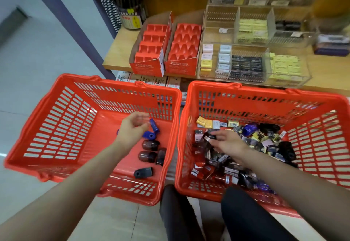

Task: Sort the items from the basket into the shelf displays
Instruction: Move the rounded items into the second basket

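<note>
Left hand (132,130) over left red basket (56,119), fingers loosely spread, blurred, blue sharpener (154,125) just beside fingertips, right hand (227,142) in right basket (265,96) pinching small dark packet (209,137)

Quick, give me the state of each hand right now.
Left hand: open, fingers loosely curled over the left basket, holding nothing visible.
Right hand: fingers pinching a small dark box in the right basket.

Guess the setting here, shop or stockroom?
Most likely a stationery shop aisle: two red shopping baskets on the floor, a wooden shelf with clear bins of erasers, and red sharpener display boxes.
</note>
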The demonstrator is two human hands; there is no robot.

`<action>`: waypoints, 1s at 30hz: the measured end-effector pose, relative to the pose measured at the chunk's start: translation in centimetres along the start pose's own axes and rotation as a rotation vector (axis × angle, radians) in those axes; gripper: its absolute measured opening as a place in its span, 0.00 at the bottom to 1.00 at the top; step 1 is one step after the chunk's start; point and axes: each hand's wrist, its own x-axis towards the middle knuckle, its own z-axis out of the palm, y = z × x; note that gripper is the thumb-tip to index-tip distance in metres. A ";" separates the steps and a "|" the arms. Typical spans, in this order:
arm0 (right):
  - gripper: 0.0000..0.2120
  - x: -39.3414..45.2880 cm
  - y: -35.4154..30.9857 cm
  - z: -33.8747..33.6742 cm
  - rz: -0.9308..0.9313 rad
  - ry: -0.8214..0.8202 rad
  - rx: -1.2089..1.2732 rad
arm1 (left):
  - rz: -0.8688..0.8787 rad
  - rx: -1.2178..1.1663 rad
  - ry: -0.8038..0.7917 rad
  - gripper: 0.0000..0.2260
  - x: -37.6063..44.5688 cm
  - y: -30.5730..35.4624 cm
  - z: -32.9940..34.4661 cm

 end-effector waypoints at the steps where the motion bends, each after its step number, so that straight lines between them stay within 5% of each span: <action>1: 0.16 -0.8 -0.8 -0.5 -0.002 -0.008 0.068 | 0.083 -0.049 -0.006 0.12 -0.6 2.3 0.7; 5: 0.15 -3.3 -3.6 -2.3 -0.023 -0.068 0.364 | 0.253 -0.103 -0.279 0.10 -3.6 9.5 5.5; 10: 0.15 -3.5 -4.0 -4.0 -0.085 -0.193 0.565 | 0.022 0.159 -0.687 0.24 -4.5 10.6 11.3; 14: 0.18 -1.4 -2.8 -4.9 -0.125 -0.208 0.563 | -0.072 0.011 -0.586 0.15 -3.1 8.9 13.1; 17: 0.14 1.3 -0.4 -4.5 -0.250 0.074 -0.265 | -0.072 0.010 -0.465 0.11 -1.7 8.0 14.4; 19: 0.15 2.8 1.6 -3.0 -0.430 0.049 -0.747 | -0.109 0.018 -0.458 0.12 -1.1 7.8 15.7; 25: 0.28 7.0 5.4 2.6 -0.490 0.009 -1.398 | -0.267 0.037 -0.452 0.17 -0.4 5.1 17.8; 30: 0.27 8.2 6.2 2.3 -0.501 0.096 -1.532 | -0.263 -0.051 -0.389 0.20 -0.1 4.4 17.6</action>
